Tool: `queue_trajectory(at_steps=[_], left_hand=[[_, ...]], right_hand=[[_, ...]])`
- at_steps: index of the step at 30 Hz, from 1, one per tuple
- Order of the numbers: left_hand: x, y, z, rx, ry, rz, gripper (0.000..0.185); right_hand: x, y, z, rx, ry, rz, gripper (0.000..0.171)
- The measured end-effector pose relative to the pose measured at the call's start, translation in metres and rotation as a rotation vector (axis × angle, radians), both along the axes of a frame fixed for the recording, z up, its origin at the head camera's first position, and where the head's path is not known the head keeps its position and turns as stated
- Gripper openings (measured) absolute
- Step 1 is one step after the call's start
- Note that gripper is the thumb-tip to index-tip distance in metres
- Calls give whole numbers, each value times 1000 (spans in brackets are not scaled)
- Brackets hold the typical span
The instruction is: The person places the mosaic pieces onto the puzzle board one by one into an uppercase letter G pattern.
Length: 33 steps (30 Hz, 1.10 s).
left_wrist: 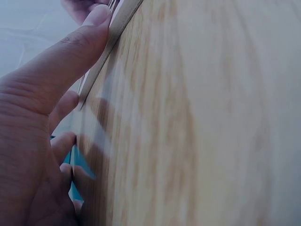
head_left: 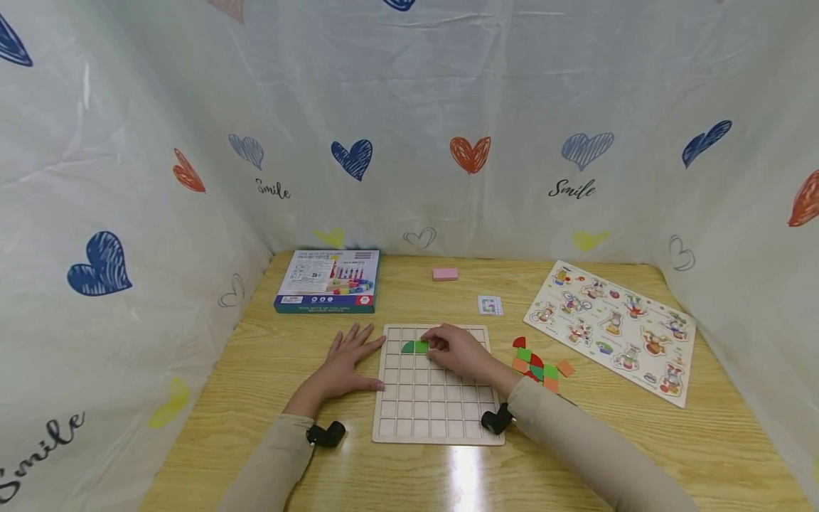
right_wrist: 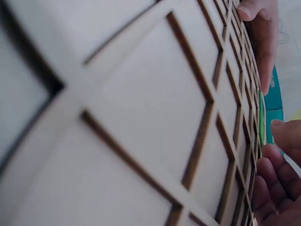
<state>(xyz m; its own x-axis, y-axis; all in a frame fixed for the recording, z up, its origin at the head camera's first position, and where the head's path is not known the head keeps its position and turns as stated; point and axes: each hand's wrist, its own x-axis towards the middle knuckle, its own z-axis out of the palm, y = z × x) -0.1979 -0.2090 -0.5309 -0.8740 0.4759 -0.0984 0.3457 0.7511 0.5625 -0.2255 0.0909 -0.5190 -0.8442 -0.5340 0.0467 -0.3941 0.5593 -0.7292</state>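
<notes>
A pale wooden grid board (head_left: 435, 398) lies flat on the table in front of me. In its second row sit a green quarter-circle piece (head_left: 407, 348) and a green square piece (head_left: 421, 347), side by side. My right hand (head_left: 435, 346) reaches over the board with curled fingers, its fingertips pinching the green square's right edge; the right wrist view shows that green edge (right_wrist: 260, 120) just ahead of my thumb and fingers. My left hand (head_left: 350, 359) lies flat on the table with straight fingers, its thumb (left_wrist: 61, 66) pressed against the board's left edge (left_wrist: 117, 28).
A small heap of red, green and orange pieces (head_left: 536, 366) lies right of the board. Further right is an animal peg puzzle (head_left: 614, 331). A blue box (head_left: 328, 281), a pink block (head_left: 444, 274) and a small card (head_left: 489, 305) sit toward the back. Heart-print cloth walls surround the table.
</notes>
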Motion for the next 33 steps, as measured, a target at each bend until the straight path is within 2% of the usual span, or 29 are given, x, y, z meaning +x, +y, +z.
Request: queue_trajectory(at_steps=[4,14,26,33], left_hand=[[1,1,1,11,4,-2,96],[0,1,-1,5,7,-2,96],[0,1,0,13,11,-10,96],[-1,1,-2,10,10,-6,97]], right_hand=[[2,10,1,-41,-20,11,27],[8,54,3,-24,-14,-35,27],[16,126,6,-38,-45,-171,29],[23,160,5,-2,-42,-212,28]])
